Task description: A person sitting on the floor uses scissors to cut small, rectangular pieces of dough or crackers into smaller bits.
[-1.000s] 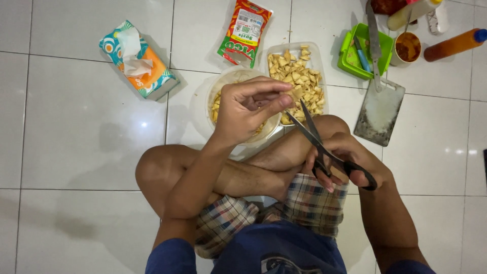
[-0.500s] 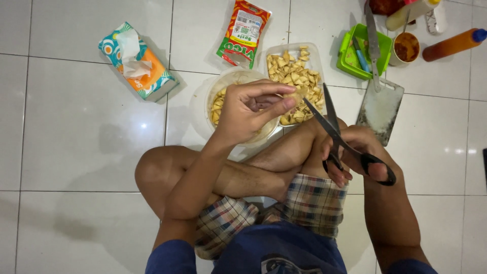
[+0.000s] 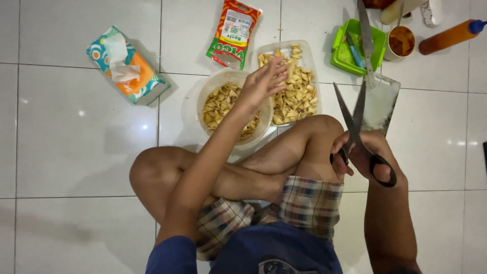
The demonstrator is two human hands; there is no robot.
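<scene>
Left hand (image 3: 264,83) now lifted, fingers spread, over round bowl (image 3: 223,83); right hand (image 3: 368,157) grip holding splayed steel scissors (image 3: 355,127)

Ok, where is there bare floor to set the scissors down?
Bare tiles lie right of the right hand holding the scissors, below the cutting board. A wider bare patch lies left of the knee, under the tissue box. It is crowded ahead, around the bowl, tray and green container.
</scene>
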